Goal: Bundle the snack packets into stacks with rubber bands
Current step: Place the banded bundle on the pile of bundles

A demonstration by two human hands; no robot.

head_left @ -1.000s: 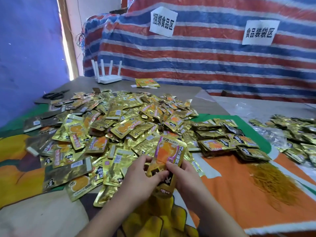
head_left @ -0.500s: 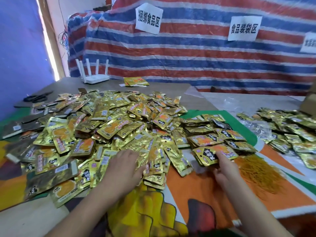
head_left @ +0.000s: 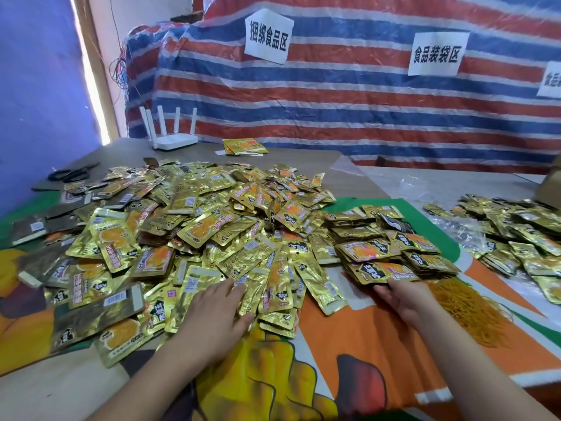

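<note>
A big heap of loose gold snack packets (head_left: pixel 197 232) covers the left and middle of the table. My left hand (head_left: pixel 218 311) rests flat on packets at the heap's near edge, fingers straight. Several banded stacks (head_left: pixel 394 238) lie on the green and orange cloth to the right of the heap. My right hand (head_left: pixel 403 296) touches the near edge of the nearest stack (head_left: pixel 385 270) with relaxed fingers. A mound of yellow rubber bands (head_left: pixel 467 305) lies just right of that hand.
More gold packets (head_left: pixel 522 238) spread over clear plastic at the far right, beside a cardboard box (head_left: pixel 551 189). At the back stand a white router (head_left: pixel 174 141), black scissors (head_left: pixel 73 174) and a few packets (head_left: pixel 246 146). A striped tarp hangs behind.
Both hands held one stack upright a second ago. My right hand carried it to the banded stacks and set it down; my left hand dropped onto the loose heap.
</note>
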